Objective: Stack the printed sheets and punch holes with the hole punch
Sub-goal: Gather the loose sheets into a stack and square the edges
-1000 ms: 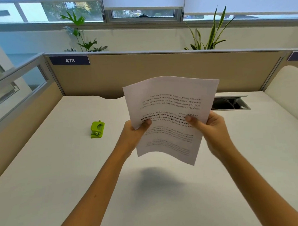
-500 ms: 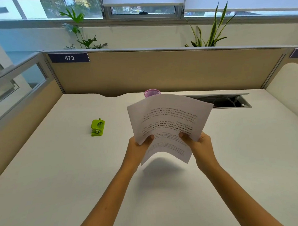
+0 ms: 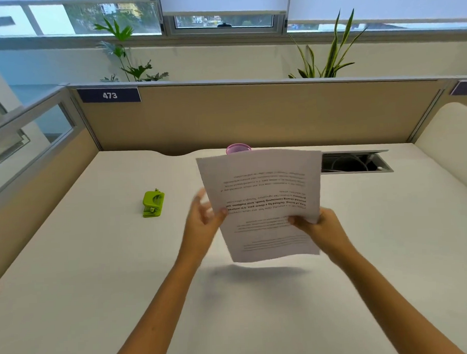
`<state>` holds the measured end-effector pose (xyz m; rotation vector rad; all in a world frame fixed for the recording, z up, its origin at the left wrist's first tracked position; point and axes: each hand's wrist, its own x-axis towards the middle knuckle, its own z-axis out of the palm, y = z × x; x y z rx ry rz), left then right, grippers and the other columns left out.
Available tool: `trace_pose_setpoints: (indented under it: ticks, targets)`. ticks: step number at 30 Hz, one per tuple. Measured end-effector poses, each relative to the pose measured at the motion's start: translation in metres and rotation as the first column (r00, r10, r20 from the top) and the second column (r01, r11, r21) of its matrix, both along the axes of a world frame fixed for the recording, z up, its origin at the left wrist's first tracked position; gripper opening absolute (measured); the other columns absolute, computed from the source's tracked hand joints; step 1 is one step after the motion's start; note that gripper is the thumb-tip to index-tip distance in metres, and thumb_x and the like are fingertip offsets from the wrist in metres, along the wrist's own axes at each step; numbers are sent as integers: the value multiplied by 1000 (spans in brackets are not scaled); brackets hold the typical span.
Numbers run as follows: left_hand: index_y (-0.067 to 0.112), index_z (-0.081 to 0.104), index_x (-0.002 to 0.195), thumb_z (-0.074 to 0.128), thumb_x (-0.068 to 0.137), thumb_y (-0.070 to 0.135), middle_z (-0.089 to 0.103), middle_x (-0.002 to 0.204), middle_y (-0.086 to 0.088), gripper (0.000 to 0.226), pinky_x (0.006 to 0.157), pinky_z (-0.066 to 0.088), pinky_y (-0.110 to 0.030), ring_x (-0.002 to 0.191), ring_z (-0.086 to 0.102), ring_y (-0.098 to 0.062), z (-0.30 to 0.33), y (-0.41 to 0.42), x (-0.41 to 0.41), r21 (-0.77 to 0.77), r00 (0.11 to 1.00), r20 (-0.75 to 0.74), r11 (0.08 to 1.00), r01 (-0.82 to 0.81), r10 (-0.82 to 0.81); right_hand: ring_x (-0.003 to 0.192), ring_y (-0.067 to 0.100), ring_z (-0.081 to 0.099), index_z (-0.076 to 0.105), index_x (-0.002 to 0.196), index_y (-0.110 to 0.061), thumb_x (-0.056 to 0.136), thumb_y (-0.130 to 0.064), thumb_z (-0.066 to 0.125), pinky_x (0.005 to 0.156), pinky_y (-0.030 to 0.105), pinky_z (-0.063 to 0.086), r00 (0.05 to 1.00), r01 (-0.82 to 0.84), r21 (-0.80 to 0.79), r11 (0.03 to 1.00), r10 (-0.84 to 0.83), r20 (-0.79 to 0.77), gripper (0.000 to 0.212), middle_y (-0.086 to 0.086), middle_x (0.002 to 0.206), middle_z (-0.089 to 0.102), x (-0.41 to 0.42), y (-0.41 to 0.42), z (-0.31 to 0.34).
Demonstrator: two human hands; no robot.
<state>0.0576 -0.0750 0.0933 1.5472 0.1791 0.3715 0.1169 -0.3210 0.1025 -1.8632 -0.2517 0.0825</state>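
I hold a stack of white printed sheets point(image 3: 265, 191) upright above the white desk point(image 3: 97, 276), the text upside down to me. My right hand point(image 3: 320, 226) pinches the sheets at their lower right edge. My left hand point(image 3: 204, 218) is at the sheets' left edge, blurred, thumb on the front of the paper and fingers spread loosely behind. The green hole punch point(image 3: 153, 203) lies on the desk to the left of my left hand, apart from it.
A pink mesh cup point(image 3: 238, 148) peeks out behind the top of the sheets. A cable opening point(image 3: 355, 162) is cut into the desk at the back right. Partition walls point(image 3: 251, 114) close off the back and left sides.
The sheets have dropped lower and squared up into a neater stack. My left hand has loosened and shifted along the left edge; my right hand keeps its pinch.
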Motion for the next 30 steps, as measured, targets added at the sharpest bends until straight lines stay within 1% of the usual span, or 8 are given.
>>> trace_pose_setpoints:
  ticks: [3, 7, 9, 13, 15, 19, 24, 30]
  targets:
    - [45, 9, 141, 73, 75, 31, 34, 149, 0, 93, 104, 37, -29, 132, 38, -11, 35, 19, 4, 259, 991, 92, 959, -118, 97, 79, 18, 66, 71, 89, -31, 82, -15, 70, 71, 33, 56, 988, -108, -293, 950, 135, 71, 18, -6, 87, 71, 15, -17, 24]
    - [58, -13, 135, 74, 66, 51, 15, 157, 11, 112, 103, 23, -32, 140, 22, -13, 73, 21, 5, 664, 991, 46, 745, 64, -126, 70, 5, 62, 61, 77, -47, 87, -16, 64, 56, 14, 48, 959, -197, -519, 832, 274, 74, 32, -22, 78, 63, 17, -22, 48]
    - [62, -5, 134, 74, 72, 47, 31, 151, 12, 102, 102, 34, -32, 131, 38, -12, 77, 17, 7, 676, 960, -83, 693, 250, -266, 72, 7, 63, 61, 77, -48, 88, -17, 63, 58, 15, 50, 947, -228, -550, 804, 314, 66, 32, -21, 79, 64, 14, -19, 55]
    - [58, 57, 94, 55, 89, 43, 65, 90, 23, 16, 65, 47, -20, 89, 66, -12, 60, 6, 6, 553, 894, -270, 703, 447, -357, 76, 7, 66, 64, 75, -47, 87, -18, 64, 62, 19, 54, 921, -246, -557, 793, 370, 119, 31, -19, 81, 68, 11, -20, 71]
    - [54, 62, 82, 52, 91, 41, 67, 80, 24, 19, 61, 49, -16, 80, 67, -8, 50, 6, 4, 468, 904, -257, 775, 425, -341, 79, 7, 66, 70, 82, -40, 85, -19, 66, 64, 21, 52, 924, -203, -559, 804, 346, 163, 21, -16, 83, 70, 14, -31, 78]
    - [53, 66, 87, 54, 87, 43, 72, 82, 21, 16, 58, 55, -16, 80, 68, -3, 44, 20, 0, 262, 935, -167, 900, 349, -314, 84, 11, 68, 71, 91, -27, 80, -19, 74, 68, 23, 51, 971, -71, -389, 918, 153, 183, 14, -6, 85, 75, 27, -67, 78]
    - [56, 64, 93, 58, 83, 42, 72, 85, 19, 19, 58, 55, -17, 84, 68, -3, 35, 30, -3, 130, 955, -109, 948, 290, -277, 94, 20, 72, 58, 118, -20, 70, -15, 73, 82, 30, 59, 976, -145, 219, 965, 177, -130, 51, 5, 101, 76, 27, -75, 57]
    - [48, 67, 89, 63, 82, 37, 73, 86, 23, 14, 59, 54, -14, 82, 69, -3, 8, 13, -8, 87, 983, -98, 982, 167, -158, 90, 24, 72, 72, 97, -17, 69, -16, 75, 79, 42, 59, 990, 3, 290, 957, 37, -135, 28, 2, 98, 76, 7, -44, 12]
